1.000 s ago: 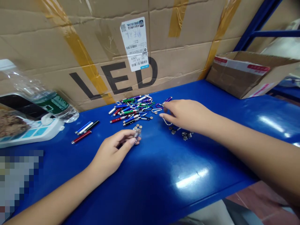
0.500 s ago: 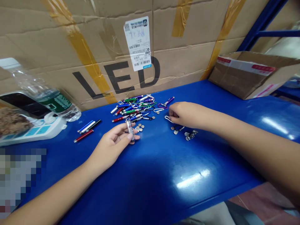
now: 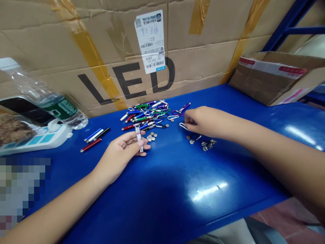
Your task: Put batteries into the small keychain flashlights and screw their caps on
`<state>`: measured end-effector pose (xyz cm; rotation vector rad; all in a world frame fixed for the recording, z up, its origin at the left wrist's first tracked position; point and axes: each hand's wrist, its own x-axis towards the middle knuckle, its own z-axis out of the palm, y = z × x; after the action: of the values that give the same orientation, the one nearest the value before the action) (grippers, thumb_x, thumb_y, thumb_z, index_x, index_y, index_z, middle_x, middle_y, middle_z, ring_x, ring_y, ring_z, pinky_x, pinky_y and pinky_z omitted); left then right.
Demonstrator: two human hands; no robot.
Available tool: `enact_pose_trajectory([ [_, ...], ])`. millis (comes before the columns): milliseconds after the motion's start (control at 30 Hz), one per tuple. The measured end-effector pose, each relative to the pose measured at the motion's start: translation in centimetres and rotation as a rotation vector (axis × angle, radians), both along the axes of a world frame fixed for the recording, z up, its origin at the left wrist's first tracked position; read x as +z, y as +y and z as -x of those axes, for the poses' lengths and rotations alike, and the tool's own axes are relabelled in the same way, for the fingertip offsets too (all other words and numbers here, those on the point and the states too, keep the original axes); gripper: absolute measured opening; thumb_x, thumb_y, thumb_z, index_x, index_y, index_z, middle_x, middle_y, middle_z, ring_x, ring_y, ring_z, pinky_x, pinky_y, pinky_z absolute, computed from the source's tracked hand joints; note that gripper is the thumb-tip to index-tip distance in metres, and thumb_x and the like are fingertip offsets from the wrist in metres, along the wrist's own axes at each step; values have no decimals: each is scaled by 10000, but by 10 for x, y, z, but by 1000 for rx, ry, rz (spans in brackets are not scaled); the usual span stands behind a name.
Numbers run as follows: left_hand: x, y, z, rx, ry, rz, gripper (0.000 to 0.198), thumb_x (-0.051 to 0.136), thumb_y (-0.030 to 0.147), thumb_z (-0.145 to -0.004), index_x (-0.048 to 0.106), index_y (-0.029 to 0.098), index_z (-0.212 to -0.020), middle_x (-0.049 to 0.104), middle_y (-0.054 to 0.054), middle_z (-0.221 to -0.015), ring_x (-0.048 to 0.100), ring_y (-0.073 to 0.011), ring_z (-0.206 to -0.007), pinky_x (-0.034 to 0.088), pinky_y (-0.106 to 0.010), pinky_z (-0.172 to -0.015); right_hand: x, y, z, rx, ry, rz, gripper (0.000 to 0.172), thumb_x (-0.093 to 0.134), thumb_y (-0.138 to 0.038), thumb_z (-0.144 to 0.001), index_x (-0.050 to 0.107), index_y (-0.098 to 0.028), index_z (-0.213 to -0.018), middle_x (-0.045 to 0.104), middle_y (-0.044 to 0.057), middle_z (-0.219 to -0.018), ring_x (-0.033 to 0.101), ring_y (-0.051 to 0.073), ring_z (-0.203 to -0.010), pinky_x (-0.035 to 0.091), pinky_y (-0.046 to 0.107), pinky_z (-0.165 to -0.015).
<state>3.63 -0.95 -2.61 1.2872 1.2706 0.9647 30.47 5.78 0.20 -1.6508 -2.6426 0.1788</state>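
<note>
The left hand [image 3: 124, 147] pinches a small silver flashlight [image 3: 138, 135] between its thumb and bent fingers, well above the near half of the blue table [image 3: 157, 189] and in front of the pile of flashlights [image 3: 143, 119]. 1 s ago that flashlight was tipped with its end toward the viewer; now it stands nearly upright, its printed side showing, just left of a group of small round discs [image 3: 149, 139]. The right hand [image 3: 203, 118] has changed too: its thumb and forefinger were spread apart over the table then, and now they are drawn together at the far end of a silver clip [image 3: 183, 126], right of the pile. Their tips are partly hidden, so I cannot tell whether they pinch the clip or only touch it. Over the last 0.5 s little has shifted in either hand, which suggests a brief pause, with the left hand steadying the flashlight while the right deals with the clip. Near the right hand lie 2 more discs [image 3: 191, 142] and, farther right, a cluster of metal bits [image 3: 210, 145]. Far left, a red tube [image 3: 90, 145] lies beside 3 others [image 3: 95, 136], untouched by the hands.
</note>
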Motion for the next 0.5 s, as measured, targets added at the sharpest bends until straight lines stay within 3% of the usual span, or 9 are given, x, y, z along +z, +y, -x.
enact_pose_trajectory([
  [267, 0, -1, 1, -57, 37, -14, 455, 699, 414, -794, 628, 149, -1157, 703, -133, -1079, 693, -261, -947, 611, -360, -749, 7, -10, 8, 69, 275, 76, 232, 497, -195, -830, 639, -181, -1013, 660, 23, -773, 558, 139, -654, 378, 245, -603],
  [500, 0, -1, 2, -71, 45, -31, 429, 683, 406, -810, 629, 160, -1158, 713, -119, -1061, 703, -239, -904, 608, -354, -758, 10, -22, 16, 136, 634, 552, 291, 446, -235, -868, 665, -219, -1059, 694, 21, -868, 614, 126, -675, 454, 243, -585],
])
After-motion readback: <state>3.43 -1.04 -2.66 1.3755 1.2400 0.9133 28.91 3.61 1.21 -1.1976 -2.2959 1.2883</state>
